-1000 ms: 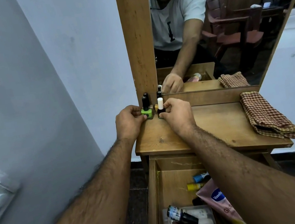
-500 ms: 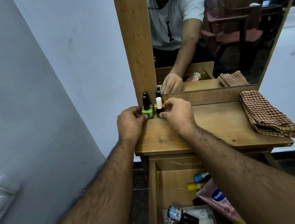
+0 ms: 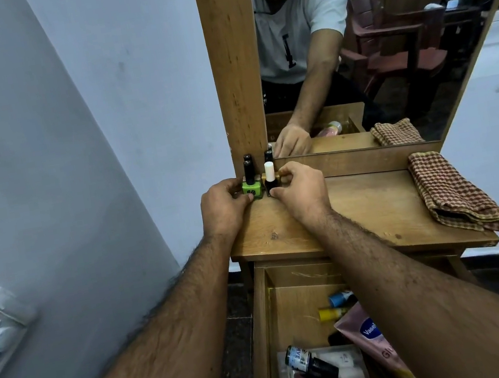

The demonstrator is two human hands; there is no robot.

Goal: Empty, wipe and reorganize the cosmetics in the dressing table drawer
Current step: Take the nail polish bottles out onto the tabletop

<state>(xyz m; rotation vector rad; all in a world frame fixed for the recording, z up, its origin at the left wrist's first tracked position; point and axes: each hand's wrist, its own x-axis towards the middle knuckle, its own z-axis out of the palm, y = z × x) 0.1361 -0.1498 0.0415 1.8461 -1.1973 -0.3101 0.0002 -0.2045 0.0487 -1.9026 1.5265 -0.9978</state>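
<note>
The emptying step looks to be in hand: both hands are at the far left corner of the wooden surface [image 3: 360, 209], setting small nail polish bottles in a tight group against the mirror frame [image 3: 233, 59]. The left hand [image 3: 223, 206] has its fingers curled round the green nail polish bottle [image 3: 252, 188], thumb at its near face; the right hand [image 3: 299, 188] pinches the dark bottle with the white cap [image 3: 270, 178] just beside it, the two bottles touching or nearly so. More black-capped bottles stand behind them, close to the frame. The open drawer [image 3: 266, 334] below, near the camera, is far from empty: a blue-capped tube [image 3: 339, 299], a yellow tube [image 3: 330, 313], a pink Vaseline pouch [image 3: 372, 336] whose label reads "Vasel" before the arm hides the rest, and a clear tray [image 3: 325, 374] holding bottles, one with lettering too cut off to read. A checked cloth [image 3: 453, 194] lies folded at the right of the surface, untouched, so wiping is likely not yet begun. Next, I judge, the hands must let go cleanly without toppling the upright bottles, then reach down for more items.
</note>
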